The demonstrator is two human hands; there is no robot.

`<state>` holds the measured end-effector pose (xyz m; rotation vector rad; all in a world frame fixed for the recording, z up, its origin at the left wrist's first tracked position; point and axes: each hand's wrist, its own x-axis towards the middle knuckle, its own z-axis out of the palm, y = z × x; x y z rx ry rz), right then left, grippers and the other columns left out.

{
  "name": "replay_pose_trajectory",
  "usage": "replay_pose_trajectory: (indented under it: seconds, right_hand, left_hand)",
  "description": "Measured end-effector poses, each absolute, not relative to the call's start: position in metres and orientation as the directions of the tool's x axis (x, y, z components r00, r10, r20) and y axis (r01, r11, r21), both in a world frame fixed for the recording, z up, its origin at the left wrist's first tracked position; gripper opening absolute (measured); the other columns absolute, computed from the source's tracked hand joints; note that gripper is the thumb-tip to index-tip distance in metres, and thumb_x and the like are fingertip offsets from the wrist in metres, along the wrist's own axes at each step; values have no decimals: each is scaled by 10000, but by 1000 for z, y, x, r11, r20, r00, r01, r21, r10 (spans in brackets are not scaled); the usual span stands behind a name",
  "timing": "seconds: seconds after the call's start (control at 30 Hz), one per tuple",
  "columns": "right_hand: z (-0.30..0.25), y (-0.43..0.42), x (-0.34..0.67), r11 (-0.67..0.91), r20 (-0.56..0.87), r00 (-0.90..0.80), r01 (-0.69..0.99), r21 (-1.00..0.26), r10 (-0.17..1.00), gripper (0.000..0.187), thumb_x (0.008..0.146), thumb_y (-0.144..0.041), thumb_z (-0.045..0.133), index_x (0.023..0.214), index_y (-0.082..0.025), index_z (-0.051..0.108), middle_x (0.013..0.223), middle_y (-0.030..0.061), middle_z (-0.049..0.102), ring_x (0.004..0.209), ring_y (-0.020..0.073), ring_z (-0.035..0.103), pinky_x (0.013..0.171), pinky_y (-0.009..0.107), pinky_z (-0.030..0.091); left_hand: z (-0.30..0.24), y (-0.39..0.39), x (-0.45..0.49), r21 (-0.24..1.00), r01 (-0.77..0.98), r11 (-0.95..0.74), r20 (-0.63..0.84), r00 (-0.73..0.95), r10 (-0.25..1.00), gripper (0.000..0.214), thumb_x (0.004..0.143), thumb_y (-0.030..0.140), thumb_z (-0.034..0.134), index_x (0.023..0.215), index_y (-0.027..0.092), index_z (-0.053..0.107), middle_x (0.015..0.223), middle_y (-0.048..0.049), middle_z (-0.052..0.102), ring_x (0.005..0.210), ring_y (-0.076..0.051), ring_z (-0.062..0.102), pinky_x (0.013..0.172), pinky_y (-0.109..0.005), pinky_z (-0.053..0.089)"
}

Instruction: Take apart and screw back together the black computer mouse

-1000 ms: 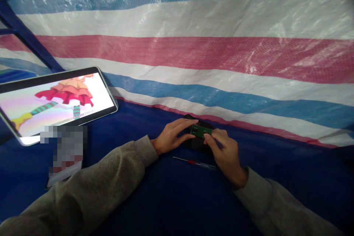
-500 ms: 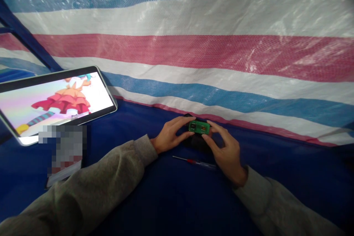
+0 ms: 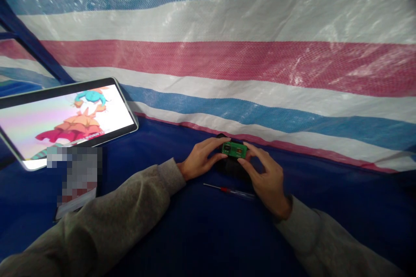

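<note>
A small green circuit board [image 3: 234, 149] is pinched between my two hands, just above a black casing [image 3: 232, 166] that lies on the dark blue cloth. My left hand [image 3: 200, 159] grips the board's left end with thumb and fingers. My right hand [image 3: 267, 178] holds its right end, fingers curled round it. A thin screwdriver [image 3: 229, 191] with a red and clear handle lies on the cloth just in front of my hands, touched by neither.
A tablet [image 3: 65, 117] showing a cartoon leans at the left. In front of it lies a blurred-out flat object [image 3: 75, 175]. A striped red, white and blue woven tarp [image 3: 247, 65] rises right behind my hands. Dark blue cloth [image 3: 208, 233] covers the surface.
The green board has been lifted off the black casing and tilted up so its face shows. My right hand's fingers have shifted to its right end. The cartoon on the tablet moved.
</note>
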<state>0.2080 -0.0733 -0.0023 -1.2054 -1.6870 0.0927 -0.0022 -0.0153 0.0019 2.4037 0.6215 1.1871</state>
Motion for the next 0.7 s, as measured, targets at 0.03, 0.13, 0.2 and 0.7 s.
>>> replay_pose_trajectory:
  seconds: [0.03, 0.13, 0.2, 0.7]
  right_hand:
    - [-2, -73, 208, 498, 674, 18, 660, -562, 738, 359, 848, -288, 671, 1201, -240, 626, 851, 2, 682, 799, 172, 636, 799, 332, 501]
    - [-3, -73, 209, 498, 678, 26, 658, -565, 735, 364, 843, -287, 677, 1199, -234, 628, 855, 6, 685, 805, 177, 633, 797, 334, 497]
    - [-3, -73, 209, 500, 677, 24, 655, -567, 735, 369, 843, -282, 677, 1205, -234, 625, 845, 5, 683, 806, 180, 631, 803, 337, 494]
    - [-3, -74, 208, 485, 673, 37, 665, -568, 738, 355, 851, -309, 664, 1194, -228, 622, 821, 6, 667, 801, 179, 627, 786, 337, 506]
  left_hand:
    - [2, -16, -2, 518, 221, -826, 638, 543, 545, 442, 953, 282, 557, 1376, 206, 452, 1228, -98, 628, 1080, -190, 633, 946, -329, 531]
    - [2, -16, -3, 513, 242, -824, 634, 540, 554, 461, 955, 315, 551, 1392, 219, 439, 1198, -94, 636, 1035, -191, 642, 910, -333, 543]
    - [2, -16, -3, 512, 242, -825, 637, 537, 553, 461, 951, 318, 558, 1389, 223, 446, 1172, -89, 642, 1003, -185, 646, 891, -324, 546]
    - [3, -15, -2, 501, 217, -838, 659, 531, 532, 473, 940, 289, 578, 1391, 213, 456, 1118, -86, 645, 974, -173, 636, 871, -305, 545]
